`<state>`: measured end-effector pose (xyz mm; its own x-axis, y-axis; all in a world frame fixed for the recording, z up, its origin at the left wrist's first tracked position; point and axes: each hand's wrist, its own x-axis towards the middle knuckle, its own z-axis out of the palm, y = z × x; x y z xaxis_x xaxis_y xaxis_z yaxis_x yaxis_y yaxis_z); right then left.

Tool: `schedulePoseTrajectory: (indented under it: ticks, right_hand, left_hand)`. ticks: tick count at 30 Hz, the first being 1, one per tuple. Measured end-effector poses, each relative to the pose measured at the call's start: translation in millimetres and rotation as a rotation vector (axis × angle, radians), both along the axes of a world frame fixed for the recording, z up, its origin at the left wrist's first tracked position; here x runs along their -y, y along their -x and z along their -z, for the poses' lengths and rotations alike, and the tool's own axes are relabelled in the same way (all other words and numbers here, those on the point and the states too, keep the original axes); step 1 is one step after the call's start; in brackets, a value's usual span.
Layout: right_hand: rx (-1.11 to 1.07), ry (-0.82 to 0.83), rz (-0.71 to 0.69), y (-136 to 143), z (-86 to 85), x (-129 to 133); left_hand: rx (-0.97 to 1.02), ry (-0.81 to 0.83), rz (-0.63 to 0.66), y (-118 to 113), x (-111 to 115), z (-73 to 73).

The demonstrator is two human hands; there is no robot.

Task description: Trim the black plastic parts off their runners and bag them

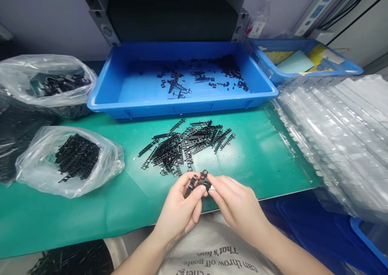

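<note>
Close to the front edge of the green table, my left hand (183, 204) is closed on a black plastic strip (192, 185) with a clip-like end. Opposite it, my right hand (235, 198) pinches a second small black plastic part (204, 174) that ends in a ring. The two parts nearly meet between my fingertips; whether they touch is hidden by the fingers. Just beyond my hands lies a loose pile of black plastic strips (169, 149), ladder-like, some with rings at the end.
A blue tray (182, 105) at the back holds small black pieces. Clear bags (33, 174) of black parts stand at left. Clear plastic trays (333, 145) are stacked at right, before a blue basket (330, 70). Below the table's front left sits a bucket (117, 250) with black scraps.
</note>
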<state>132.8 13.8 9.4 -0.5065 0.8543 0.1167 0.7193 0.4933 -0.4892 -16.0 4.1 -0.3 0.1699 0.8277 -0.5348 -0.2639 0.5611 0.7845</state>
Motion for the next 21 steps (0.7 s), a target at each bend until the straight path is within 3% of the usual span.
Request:
schedulePoseTrajectory:
  ticks: [6,12,21]
  right_hand:
    - [0.036,-0.074,0.010,2.3,0.0,2.9]
    - [0.013,-0.046,0.012,4.2,-0.2,3.2]
    - [-0.034,-0.034,0.057,10.4,0.4,6.6]
  left_hand:
    - [-0.029,0.004,0.012,-1.5,1.3,-2.8]
    - [-0.039,-0.042,-0.044,-4.4,5.3,2.2]
    - [-0.047,-0.079,-0.024,-4.3,7.9,4.3]
